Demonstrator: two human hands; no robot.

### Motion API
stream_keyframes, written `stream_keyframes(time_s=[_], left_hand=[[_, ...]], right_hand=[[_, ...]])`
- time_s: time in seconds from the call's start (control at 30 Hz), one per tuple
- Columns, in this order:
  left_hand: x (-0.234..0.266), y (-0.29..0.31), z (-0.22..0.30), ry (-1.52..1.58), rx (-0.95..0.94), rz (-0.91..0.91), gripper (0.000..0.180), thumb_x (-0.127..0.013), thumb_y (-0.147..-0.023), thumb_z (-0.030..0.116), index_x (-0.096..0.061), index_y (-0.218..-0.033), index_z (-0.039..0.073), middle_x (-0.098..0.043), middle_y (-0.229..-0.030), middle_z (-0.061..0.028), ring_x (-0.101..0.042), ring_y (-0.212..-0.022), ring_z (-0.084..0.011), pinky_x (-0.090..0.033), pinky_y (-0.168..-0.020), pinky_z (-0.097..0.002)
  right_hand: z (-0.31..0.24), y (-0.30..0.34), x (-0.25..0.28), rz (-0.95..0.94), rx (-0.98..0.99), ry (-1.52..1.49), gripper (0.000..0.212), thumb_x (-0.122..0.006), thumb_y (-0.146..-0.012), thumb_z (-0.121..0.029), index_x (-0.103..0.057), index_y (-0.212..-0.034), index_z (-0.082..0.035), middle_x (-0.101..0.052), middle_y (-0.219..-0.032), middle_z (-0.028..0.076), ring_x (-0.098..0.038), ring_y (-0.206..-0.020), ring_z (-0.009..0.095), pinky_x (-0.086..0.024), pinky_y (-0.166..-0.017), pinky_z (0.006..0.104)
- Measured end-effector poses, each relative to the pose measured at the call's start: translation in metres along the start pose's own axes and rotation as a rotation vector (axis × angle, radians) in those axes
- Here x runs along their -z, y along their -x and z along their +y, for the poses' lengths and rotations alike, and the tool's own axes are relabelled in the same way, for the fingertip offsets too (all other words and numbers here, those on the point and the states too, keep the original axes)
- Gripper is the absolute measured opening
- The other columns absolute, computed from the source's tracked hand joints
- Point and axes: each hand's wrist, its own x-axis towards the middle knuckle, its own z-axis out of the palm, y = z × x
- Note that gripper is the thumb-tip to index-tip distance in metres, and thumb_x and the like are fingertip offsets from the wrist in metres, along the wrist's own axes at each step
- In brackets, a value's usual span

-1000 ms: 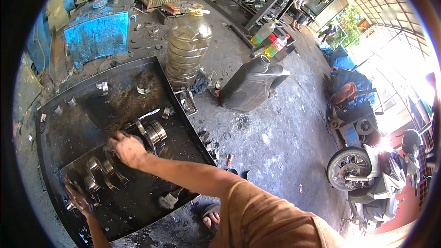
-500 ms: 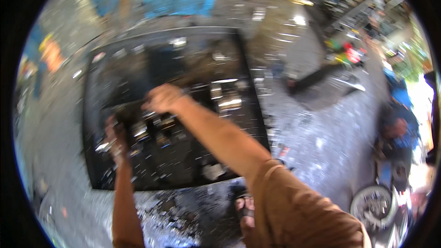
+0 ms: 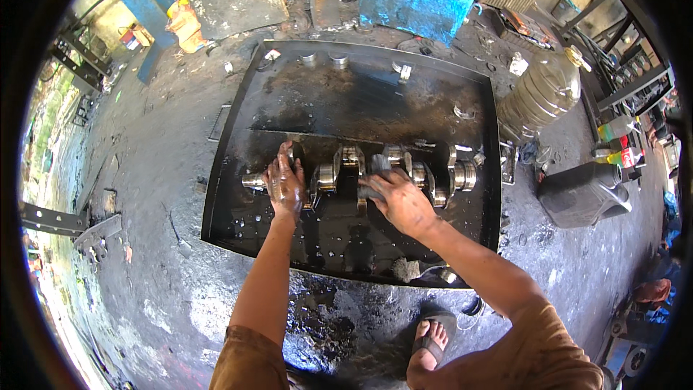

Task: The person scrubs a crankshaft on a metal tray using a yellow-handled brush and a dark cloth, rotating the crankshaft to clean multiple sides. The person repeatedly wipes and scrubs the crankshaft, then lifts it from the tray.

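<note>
A shiny steel crankshaft [image 3: 326, 175] lies lengthwise across a shallow black metal tray [image 3: 494, 137]. My left hand [image 3: 286, 186], wet and oily, grips it near its left end, with the fingers over one of its webs. Around its middle, my right hand [image 3: 399, 198] is closed on a dark grey, cloth-like piece [image 3: 381, 164] that it presses against the journals. What this piece is made of cannot be made out. Dark liquid with bright droplets covers the tray's near part.
Bearing shells [image 3: 338, 59] sit along the tray's far side, and a brush [image 3: 406, 269] lies by its near edge. To the right stand a big clear jug [image 3: 543, 90] and a black jerrycan [image 3: 583, 195]. A blue metal box [image 3: 415, 1] is beyond the tray.
The view has swung left and steadied, so the tray appears further right. My right hand has moved away from my left, to the crankshaft's middle. The crankshaft now shows clearly.
</note>
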Motion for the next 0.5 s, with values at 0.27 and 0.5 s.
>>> stream_keyframes(time_s=[0.27,0.5], left_hand=[[-0.005,0.003,-0.004,0.029,-0.038,0.005,0.057,-0.057,-0.096,0.014,-0.035,-0.148,0.009,-0.058,-0.136,-0.0135,-0.056,-0.116,-0.0371,-0.039,-0.102,-0.0498],[-0.001,0.053,0.002,0.155,-0.12,0.152,0.059,-0.05,-0.092,-0.005,-0.034,-0.148,-0.005,-0.041,-0.151,-0.0234,-0.034,-0.143,-0.0433,-0.028,-0.118,-0.0506]], right_hand=[[-0.022,-0.037,-0.013,0.152,0.06,-0.023,0.052,-0.071,-0.088,-0.018,-0.054,-0.136,-0.013,-0.057,-0.129,0.012,-0.055,-0.12,0.035,-0.047,-0.103,0.0436],[0.01,-0.116,-0.043,-0.034,-0.144,-0.129,0.042,-0.07,-0.087,-0.021,-0.054,-0.123,-0.008,-0.066,-0.11,0.023,-0.062,-0.106,0.043,-0.052,-0.095,0.048]])
